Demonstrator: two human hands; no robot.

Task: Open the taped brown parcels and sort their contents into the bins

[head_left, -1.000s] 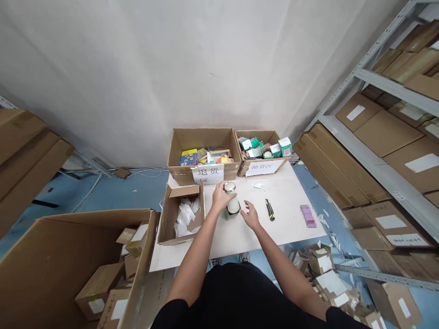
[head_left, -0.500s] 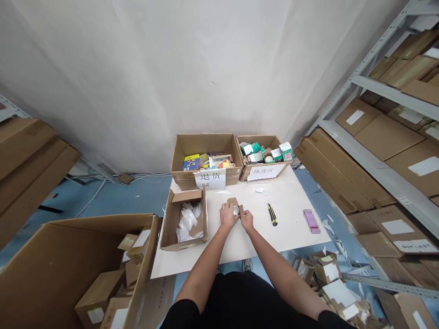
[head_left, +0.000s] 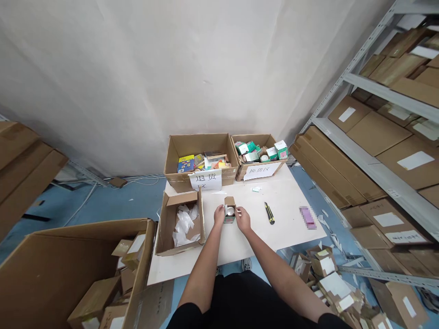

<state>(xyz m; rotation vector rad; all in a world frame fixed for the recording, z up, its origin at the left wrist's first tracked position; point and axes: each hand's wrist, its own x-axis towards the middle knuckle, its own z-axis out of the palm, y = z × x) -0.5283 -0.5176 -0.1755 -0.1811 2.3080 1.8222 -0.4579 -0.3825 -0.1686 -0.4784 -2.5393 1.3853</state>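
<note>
A small green carton with its brown top flap open stands on the white table. A white jar with a silver lid sits inside it. My left hand grips the carton's left side and my right hand grips its right side, fingers curled round it. Just left of my hands lies an open cardboard box holding white packing paper.
A black and yellow utility knife and a pink item lie to the right. Two labelled boxes of small goods stand at the table's back. A large carton of parcels stands at left, shelving at right.
The jar, which my left hand held upright above the carton, has gone down into the carton. My right hand closed in from open, and both hands now hold the carton.
</note>
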